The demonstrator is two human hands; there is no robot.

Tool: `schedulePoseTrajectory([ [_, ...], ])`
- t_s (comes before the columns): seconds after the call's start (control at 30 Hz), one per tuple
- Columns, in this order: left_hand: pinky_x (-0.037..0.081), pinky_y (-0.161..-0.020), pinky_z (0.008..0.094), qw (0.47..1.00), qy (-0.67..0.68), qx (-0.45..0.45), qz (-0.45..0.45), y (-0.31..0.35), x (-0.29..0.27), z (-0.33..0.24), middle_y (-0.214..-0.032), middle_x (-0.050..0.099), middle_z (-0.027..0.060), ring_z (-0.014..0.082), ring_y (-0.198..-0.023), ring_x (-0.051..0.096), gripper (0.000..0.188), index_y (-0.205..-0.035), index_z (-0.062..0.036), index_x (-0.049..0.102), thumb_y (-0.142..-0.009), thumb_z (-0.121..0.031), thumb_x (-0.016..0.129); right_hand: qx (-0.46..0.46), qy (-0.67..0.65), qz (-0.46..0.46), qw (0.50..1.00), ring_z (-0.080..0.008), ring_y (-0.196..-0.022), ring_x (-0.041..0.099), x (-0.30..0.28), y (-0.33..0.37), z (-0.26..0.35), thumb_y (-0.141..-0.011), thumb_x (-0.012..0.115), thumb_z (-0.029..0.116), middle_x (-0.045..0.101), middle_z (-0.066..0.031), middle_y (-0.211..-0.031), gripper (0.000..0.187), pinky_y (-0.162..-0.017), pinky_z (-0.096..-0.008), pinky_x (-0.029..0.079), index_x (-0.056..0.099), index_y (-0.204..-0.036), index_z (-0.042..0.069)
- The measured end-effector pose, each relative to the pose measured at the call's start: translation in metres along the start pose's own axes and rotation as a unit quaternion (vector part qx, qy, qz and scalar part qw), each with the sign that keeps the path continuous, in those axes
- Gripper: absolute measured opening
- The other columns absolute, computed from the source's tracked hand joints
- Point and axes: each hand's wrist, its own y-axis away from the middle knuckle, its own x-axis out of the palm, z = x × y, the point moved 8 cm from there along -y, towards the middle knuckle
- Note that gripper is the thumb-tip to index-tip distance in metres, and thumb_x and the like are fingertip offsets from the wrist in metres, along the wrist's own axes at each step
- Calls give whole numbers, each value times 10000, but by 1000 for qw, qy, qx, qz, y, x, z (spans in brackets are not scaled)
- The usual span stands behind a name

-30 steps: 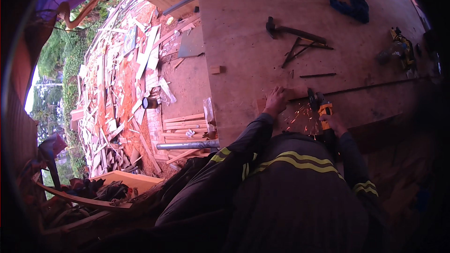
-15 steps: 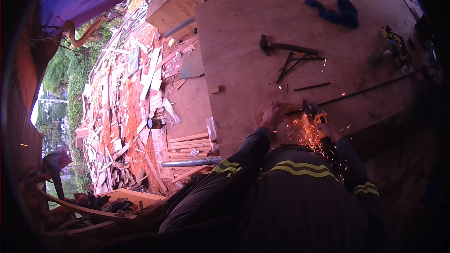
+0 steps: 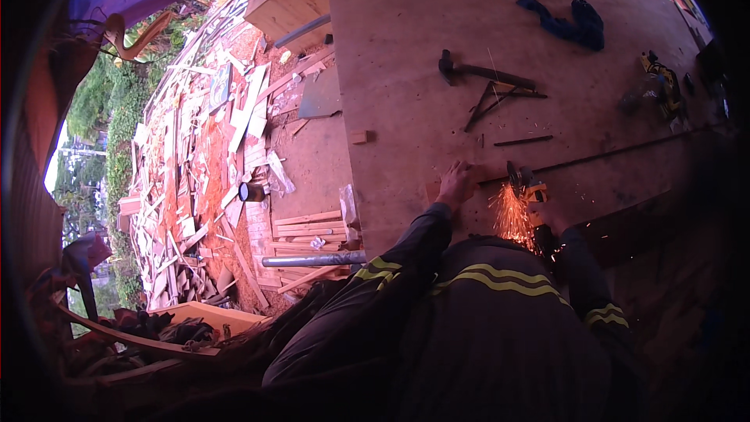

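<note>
Right hand gripping grinder, sparks spraying near side. Left hand at left end of bar, can't tell its grip.

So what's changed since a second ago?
The sparks have thickened from a scatter into a dense spray toward the body. Nothing was taken hold of or let go: the right hand still grips the angle grinder, the left hand stays near the dark bar. The hammer hasn't moved.

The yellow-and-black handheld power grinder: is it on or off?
On: bright orange sparks stream from the grinder at the long, thin, dark bar.
</note>
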Motion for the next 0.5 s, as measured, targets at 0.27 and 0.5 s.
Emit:
schedulePoseTrajectory([
  [0.27,474,-870,429,1000,15,12,-14,2,2,0,-1056,570,78,303,-1064,525,425,-1050,-105,646,-649,-177,765,-24,28,-82,996,-147,-737,594,-8,24,34,-635,758,172,639,-29,-816,317,-660,-335,482,663,-907,42],
  [0.5,473,-869,422,1000,10,7,-25,2,-4,-2,-1035,575,79,305,-1042,529,414,-1031,-107,656,-638,-165,769,-28,-17,-33,999,-143,-717,585,2,32,52,-634,762,160,637,-33,-823,345,-647,-330,475,654,-937,37],
])
